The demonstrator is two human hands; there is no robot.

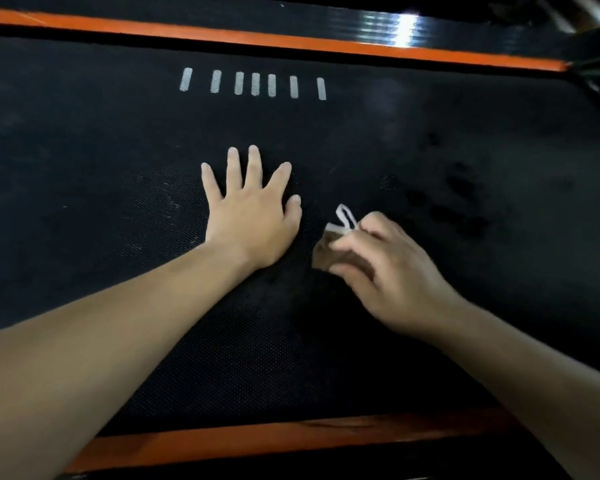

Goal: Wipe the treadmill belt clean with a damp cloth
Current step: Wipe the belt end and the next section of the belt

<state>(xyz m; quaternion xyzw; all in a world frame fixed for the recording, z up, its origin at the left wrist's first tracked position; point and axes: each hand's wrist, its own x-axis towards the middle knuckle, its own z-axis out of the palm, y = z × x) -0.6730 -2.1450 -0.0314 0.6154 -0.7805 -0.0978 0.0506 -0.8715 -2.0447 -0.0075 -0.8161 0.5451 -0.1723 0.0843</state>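
We look down on the black treadmill belt [101, 150], which fills most of the view and runs left to right between two orange side rails: the far rail [257, 38] across the top and the near rail [257, 441] at the bottom edge. Our left hand [250, 216] lies palm down on the belt near the centre, fingers straight and spread apart, thumb angled out to the right; it holds nothing. Our right hand [388, 271] sits just beside it, to the right and slightly nearer to us, with its fingers curled around a small bunched cloth [324, 252]. The cloth protrudes from the finger side of the hand, towards the left hand, and appears brownish; motion blur hides its texture and its exact contact with the belt. A narrow white loop [343, 216] projects from the far end of the cloth, just above the knuckles. A row of seven short white dashes [255, 84] is printed on the belt beyond the left hand, near the far rail. Darker patches [458, 202] mark the belt surface to the right of the right hand. Behind the far rail, a glossy black ribbed strip [395, 29] carries a bright light reflection.
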